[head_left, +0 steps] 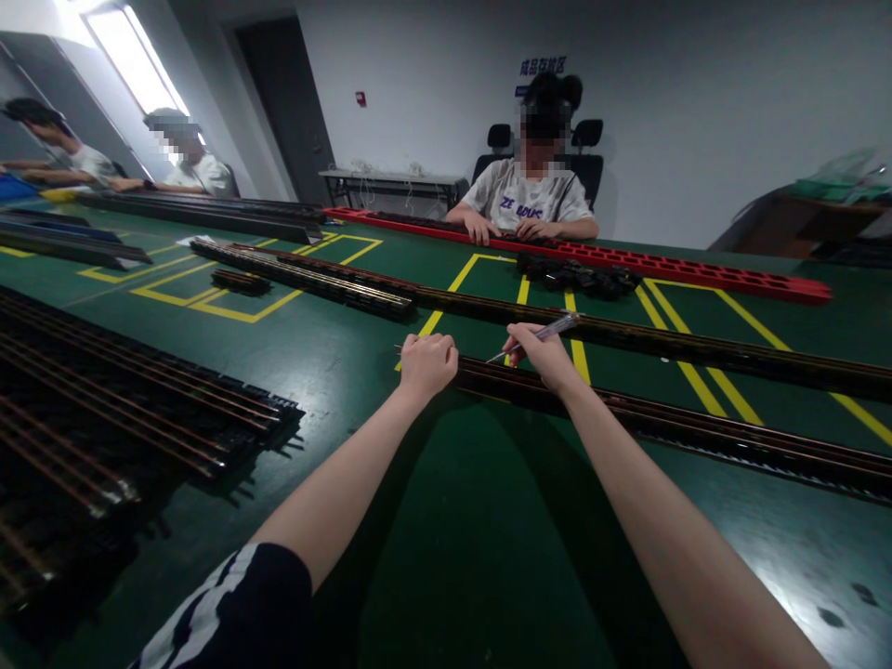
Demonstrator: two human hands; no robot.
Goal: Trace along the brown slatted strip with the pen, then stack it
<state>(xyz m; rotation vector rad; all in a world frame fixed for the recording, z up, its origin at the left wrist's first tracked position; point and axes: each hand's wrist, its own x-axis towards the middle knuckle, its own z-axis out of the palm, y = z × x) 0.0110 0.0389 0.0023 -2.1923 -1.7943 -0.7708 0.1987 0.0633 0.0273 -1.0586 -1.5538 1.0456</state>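
Big green table (pixel 446 557) with yellow tape lines, white walls, a dark door at about 11 o'clock and a window glaring in the far left corner. Someone sits across from me at 12 o'clock with both hands on a long red rail (pixel 697 269), and two more people are off at 10 o'clock. There's a stack of black strips with copper lines (pixel 125 418) at 9 o'clock and a little pile of black parts (pixel 578 277) near the red rail.

The thing I'm on is the long dark rail (pixel 697 432) running from the middle of the table out toward 3 o'clock. My left hand (pixel 426 364) is balled into a fist right at its near end, touching it, but I can't tell if it's actually gripping anything. My right hand (pixel 544 355) rests on the rail just past that, fingers pinched around a thin pen-like tool (pixel 540 333), tip pointing toward the left hand.
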